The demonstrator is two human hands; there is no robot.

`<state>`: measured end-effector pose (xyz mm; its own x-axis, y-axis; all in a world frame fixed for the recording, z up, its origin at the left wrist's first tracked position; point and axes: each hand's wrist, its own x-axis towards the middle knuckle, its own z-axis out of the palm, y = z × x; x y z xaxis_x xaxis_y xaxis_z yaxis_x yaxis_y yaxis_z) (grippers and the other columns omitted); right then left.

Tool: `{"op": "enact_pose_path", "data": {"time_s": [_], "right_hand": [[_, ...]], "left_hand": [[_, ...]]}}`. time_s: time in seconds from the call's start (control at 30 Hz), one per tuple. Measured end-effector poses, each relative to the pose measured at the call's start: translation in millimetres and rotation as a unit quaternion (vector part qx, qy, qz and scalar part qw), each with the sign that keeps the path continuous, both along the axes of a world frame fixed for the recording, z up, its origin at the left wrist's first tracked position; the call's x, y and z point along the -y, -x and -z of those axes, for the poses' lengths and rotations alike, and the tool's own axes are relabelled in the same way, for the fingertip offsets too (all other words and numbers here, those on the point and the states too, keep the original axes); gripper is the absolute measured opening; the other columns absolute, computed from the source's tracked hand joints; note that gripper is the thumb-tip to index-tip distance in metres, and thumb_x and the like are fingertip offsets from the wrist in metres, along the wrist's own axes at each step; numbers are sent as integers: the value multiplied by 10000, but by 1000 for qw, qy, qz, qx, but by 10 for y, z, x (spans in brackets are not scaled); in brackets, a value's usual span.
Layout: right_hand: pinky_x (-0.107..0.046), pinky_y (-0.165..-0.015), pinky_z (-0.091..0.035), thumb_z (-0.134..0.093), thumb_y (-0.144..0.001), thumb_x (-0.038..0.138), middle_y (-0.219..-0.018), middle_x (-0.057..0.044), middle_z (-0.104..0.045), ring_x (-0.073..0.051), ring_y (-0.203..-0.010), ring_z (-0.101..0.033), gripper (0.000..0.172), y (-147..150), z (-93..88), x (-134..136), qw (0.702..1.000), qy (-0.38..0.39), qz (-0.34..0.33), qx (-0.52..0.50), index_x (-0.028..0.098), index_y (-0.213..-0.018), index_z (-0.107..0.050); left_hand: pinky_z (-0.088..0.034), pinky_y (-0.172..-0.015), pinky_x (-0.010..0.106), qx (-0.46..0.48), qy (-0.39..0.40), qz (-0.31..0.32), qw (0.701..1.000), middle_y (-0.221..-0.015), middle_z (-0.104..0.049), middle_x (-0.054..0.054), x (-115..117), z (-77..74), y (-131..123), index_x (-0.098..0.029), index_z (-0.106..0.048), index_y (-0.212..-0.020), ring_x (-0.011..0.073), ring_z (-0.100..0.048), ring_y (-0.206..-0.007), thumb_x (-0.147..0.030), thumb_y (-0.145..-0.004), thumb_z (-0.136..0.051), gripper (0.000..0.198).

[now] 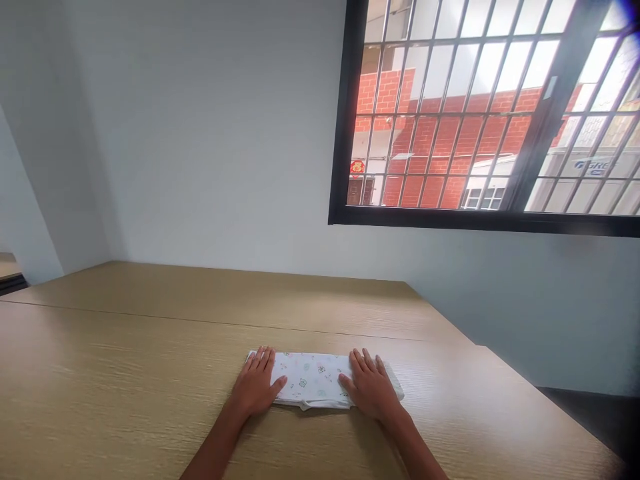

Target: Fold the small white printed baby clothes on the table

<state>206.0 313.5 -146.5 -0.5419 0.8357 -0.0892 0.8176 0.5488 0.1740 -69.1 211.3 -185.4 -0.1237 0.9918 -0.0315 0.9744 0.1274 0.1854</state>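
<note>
A folded white cloth (pixel 315 379) with small printed figures lies flat on the wooden table, longer from side to side than front to back. Its front edge shows layered folds and a small loose bit. My left hand (pixel 257 385) rests flat over the cloth's left end, fingers stretched forward and thumb out to the right. Over the right end lies my right hand (pixel 369 385), palm down with fingers apart and thumb pointing left. Neither hand grips the cloth. What lies under the palms is hidden.
The light wooden table (pixel 150 373) has a seam across it and an angled right edge. Behind it stands a pale wall (pixel 215 147). A dark-framed window (pixel 450 217) with metal bars is at the upper right.
</note>
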Motion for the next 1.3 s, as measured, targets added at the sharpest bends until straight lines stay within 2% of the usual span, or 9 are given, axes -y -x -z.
{"op": "enact_pose_path", "data": {"time_s": [0.2,0.4,0.53,0.73,0.83,0.93,1.13,1.23,1.3], "right_hand": [[-495,-1148,-175,-437,-1125,444,-1511,-91,-249,-273,-1394,-153,540,-94,-87,-3,996,-25,87,-17,69,-1506,-367],[-421,-907,-456,-598,-1067,455,-1369,-158,-434,-308,-1208,-417,395,-468,-164,-154,976,-31,196,-91,105,-1248,-583],[-362,-785,-466,-689,-1024,342,-1174,-154,-527,-305,-1125,-464,263,-510,-143,-207,972,-16,178,-153,118,-1099,-573],[-266,-660,-416,-674,-972,105,-961,-55,-596,-233,-855,-591,311,-494,-196,-183,951,97,111,-272,174,-1136,-418],[-263,-649,-420,-510,-996,92,-878,-19,-600,-222,-782,-595,257,-564,-250,-183,913,188,86,-353,191,-1189,-373],[-250,-526,-405,-430,-910,176,-745,19,-536,-217,-640,-556,327,-659,-296,-198,834,273,90,-471,198,-1232,-379],[-243,-472,-377,-650,-636,586,-820,-54,-568,-246,-681,-547,709,-813,-430,-298,673,250,165,-676,180,-1188,-466],[-291,-498,-440,-603,-622,579,-958,-119,-567,-283,-752,-585,672,-793,-484,-340,668,99,278,-683,178,-1147,-482],[-319,-542,-477,-567,-638,589,-980,-119,-564,-291,-784,-599,628,-674,-498,-281,688,19,281,-669,178,-1109,-509]], "left_hand": [[-101,-1198,481,4,-21,-7,1000,-1528,-144,175,6,37,84,52,-203,-1485,273,-96,-1425,-520,-963,-253,776],[-117,-1199,480,55,-87,24,994,-1498,-294,128,9,-33,65,-42,-413,-1434,267,-100,-1426,-333,-912,-387,598],[-192,-1190,358,128,-104,110,980,-1487,-336,-9,37,-54,-172,-212,-472,-1421,151,-123,-1418,-306,-914,-392,522],[-177,-1184,458,217,-74,158,960,-1488,-326,-12,52,-36,-411,-302,-551,-1365,217,-132,-1421,-415,-941,-376,473],[-139,-1183,499,250,-71,160,952,-1493,-318,26,46,-19,-385,-277,-570,-1351,247,-114,-1424,-404,-929,-388,477],[-93,-1185,513,309,-69,162,935,-1495,-316,48,50,0,-356,-257,-572,-1348,275,-104,-1424,-422,-901,-457,491],[-346,-1108,419,546,-48,156,822,-1352,-480,95,76,-115,-460,-243,-346,-1469,266,-404,-1289,-543,-901,-591,687],[-379,-1097,376,667,-1,151,730,-1352,-458,147,61,-168,-483,-173,-307,-1447,263,-424,-1282,-670,-924,-538,758],[-399,-1086,392,722,25,131,679,-1335,-452,201,42,-172,-461,-112,-311,-1410,294,-447,-1264,-662,-917,-558,778]]}}
